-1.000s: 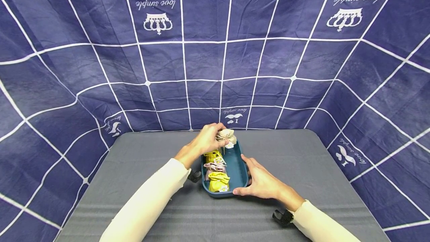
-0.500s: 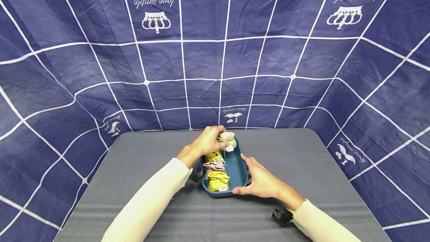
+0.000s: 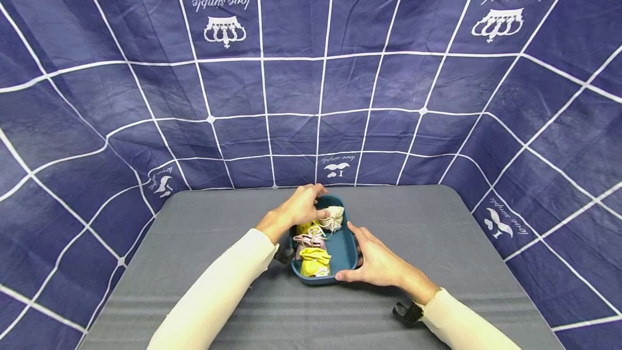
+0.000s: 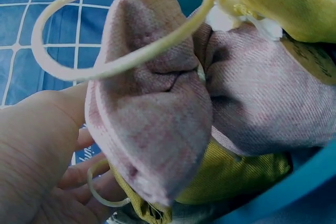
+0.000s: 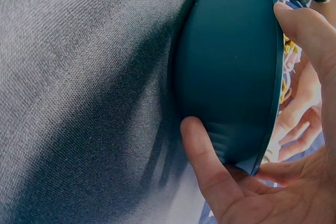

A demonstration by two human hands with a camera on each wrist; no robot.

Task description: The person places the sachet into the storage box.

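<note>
A teal tray (image 3: 347, 244) stands on the grey table (image 3: 194, 242) and holds several small drawstring pouches. A beige pouch (image 3: 334, 215) lies at its far end, with a yellow pouch (image 3: 306, 227), a pink pouch (image 3: 309, 240) and another yellow pouch (image 3: 315, 262) along the left side. My left hand (image 3: 303, 207) hangs over the far left rim and pinches the beige pouch's tied neck. My right hand (image 3: 376, 263) grips the tray's near right corner, thumb over the rim and a finger (image 5: 205, 166) on the outer wall (image 5: 231, 77). The pink pouch (image 4: 157, 114) fills the left wrist view.
A dark blue cloth (image 3: 311, 69) with a white grid hangs behind and around the table. Black wrist-camera mounts show at the left sleeve (image 3: 282, 254) and the right sleeve (image 3: 405, 312). Bare grey tabletop lies to both sides of the tray.
My left hand has lowered the beige pouch from above the far rim down into the tray's far end. The right hand has kept its hold on the tray.
</note>
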